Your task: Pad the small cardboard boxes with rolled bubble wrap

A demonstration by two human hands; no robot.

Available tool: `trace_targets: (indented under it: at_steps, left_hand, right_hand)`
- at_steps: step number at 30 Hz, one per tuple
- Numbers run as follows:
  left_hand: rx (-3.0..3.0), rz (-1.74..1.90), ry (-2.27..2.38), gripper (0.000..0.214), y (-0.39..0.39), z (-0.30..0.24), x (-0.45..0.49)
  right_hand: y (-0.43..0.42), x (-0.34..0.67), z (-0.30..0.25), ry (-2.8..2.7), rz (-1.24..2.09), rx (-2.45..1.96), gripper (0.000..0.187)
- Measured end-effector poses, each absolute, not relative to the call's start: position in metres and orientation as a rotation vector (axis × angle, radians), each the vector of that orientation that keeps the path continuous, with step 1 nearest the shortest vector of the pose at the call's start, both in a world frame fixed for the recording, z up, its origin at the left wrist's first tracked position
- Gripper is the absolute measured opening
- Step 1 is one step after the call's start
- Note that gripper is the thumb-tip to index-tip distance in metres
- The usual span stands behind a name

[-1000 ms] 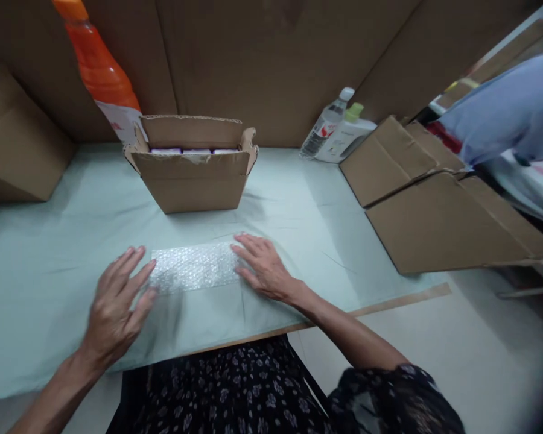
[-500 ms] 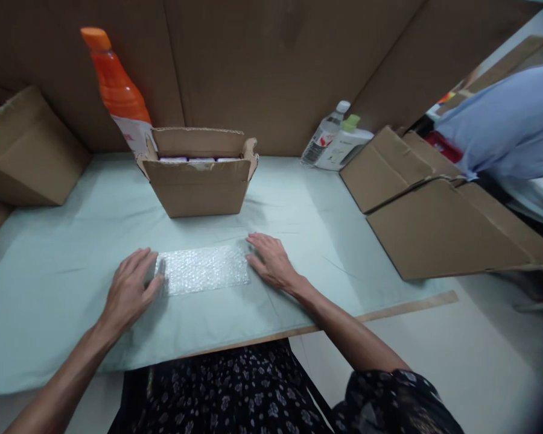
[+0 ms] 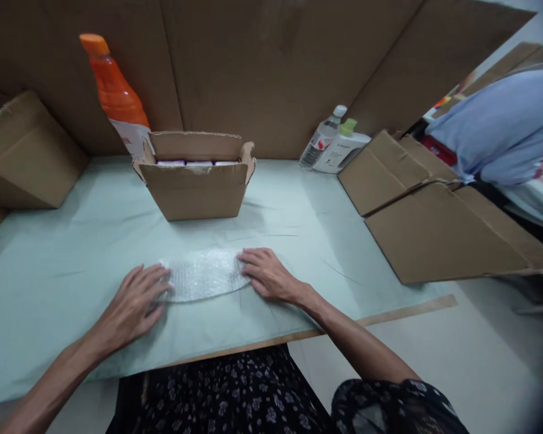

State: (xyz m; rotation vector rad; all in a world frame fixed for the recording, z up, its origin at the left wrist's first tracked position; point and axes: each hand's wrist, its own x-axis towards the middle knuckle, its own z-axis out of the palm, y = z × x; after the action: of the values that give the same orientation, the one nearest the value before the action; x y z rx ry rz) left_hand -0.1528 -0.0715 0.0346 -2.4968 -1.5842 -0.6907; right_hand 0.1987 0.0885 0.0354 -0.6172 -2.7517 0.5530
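A clear strip of bubble wrap (image 3: 204,278) lies on the light green cloth between my two hands, its front edge bowed. The fingers of my left hand (image 3: 140,295) stretch over its left end, with the thumb apart and lower on the cloth. At the right end, my right hand (image 3: 268,274) rests its extended fingertips on the wrap. Neither hand visibly grips it. Just beyond the wrap stands an open cardboard box (image 3: 196,190) with several purple-and-white items (image 3: 199,163) inside, only their tops showing.
An orange bottle (image 3: 117,90) stands behind the box. Farther right are a clear bottle (image 3: 321,138) and a white bottle with a green cap (image 3: 341,147). Cardboard boxes flank the table at left (image 3: 31,157) and right (image 3: 443,235). A person's blue sleeve (image 3: 498,126) shows at far right.
Both hands have moved slightly toward me and inward over the ends of the bubble wrap. The wrap, flat and straight-edged before, now bows.
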Motion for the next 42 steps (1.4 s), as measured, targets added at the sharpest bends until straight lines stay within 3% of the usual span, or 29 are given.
trace_targets:
  at_steps: [6,11,15,18,21,25,27,30,32,35,37,39,42]
  left_hand:
    - [-2.396,-0.744,-1.773,0.062,-0.076,0.025,-0.140]
    - [-2.636,-0.572,-1.729,0.043,-0.067,0.007,-0.131]
    - [-2.335,-0.748,-2.053,0.031,-0.084,0.006,-0.151]
    - [-1.961,-0.652,-2.284,0.034,-0.081,0.011,-0.151]
    - [-1.904,-0.596,-2.354,0.031,-0.064,0.009,-0.128]
    - [-1.937,-0.938,-2.409,0.018,-0.054,0.004,-0.098]
    - [-1.892,-1.150,-2.540,0.024,-0.060,0.007,-0.092]
    - [-1.819,-1.437,-2.672,0.060,-0.065,0.031,-0.095]
    - [-1.794,-1.622,-2.565,0.068,-0.057,0.062,-0.101]
    - [-1.743,-1.721,-2.245,0.044,-0.020,0.126,-0.115]
    - [-1.846,-1.562,-1.993,0.022,0.015,0.169,-0.127]
    - [-1.785,-1.471,-1.910,0.026,0.053,0.201,-0.140]
    - [-1.844,-1.228,-2.197,0.036,0.105,0.219,-0.161]
  right_hand:
    - [0.074,0.189,0.042,-2.655,0.540,-0.777,0.038]
    - [0.065,0.166,0.037,-2.887,0.637,-0.468,0.038]
    - [0.075,0.198,0.026,-2.618,0.581,-0.904,0.032]
    - [0.082,0.205,0.024,-2.422,0.452,-1.219,0.031]
    - [0.079,0.184,0.021,-2.462,0.445,-1.260,0.026]
    - [0.070,0.161,0.016,-2.444,0.659,-1.120,0.007]
    - [0.071,0.163,0.018,-2.338,0.844,-1.140,0.019]
    - [0.082,0.172,0.041,-2.197,1.115,-1.094,0.052]
    - [0.095,0.173,0.072,-2.147,1.186,-0.967,0.061]
    - [0.126,0.161,0.134,-2.073,1.066,-0.752,0.045]
    - [0.156,0.146,0.174,-2.029,0.853,-0.647,0.029]
    - [0.193,0.130,0.202,-2.045,0.674,-0.611,0.024]
    - [0.247,0.107,0.220,-2.246,0.540,-0.728,0.026]
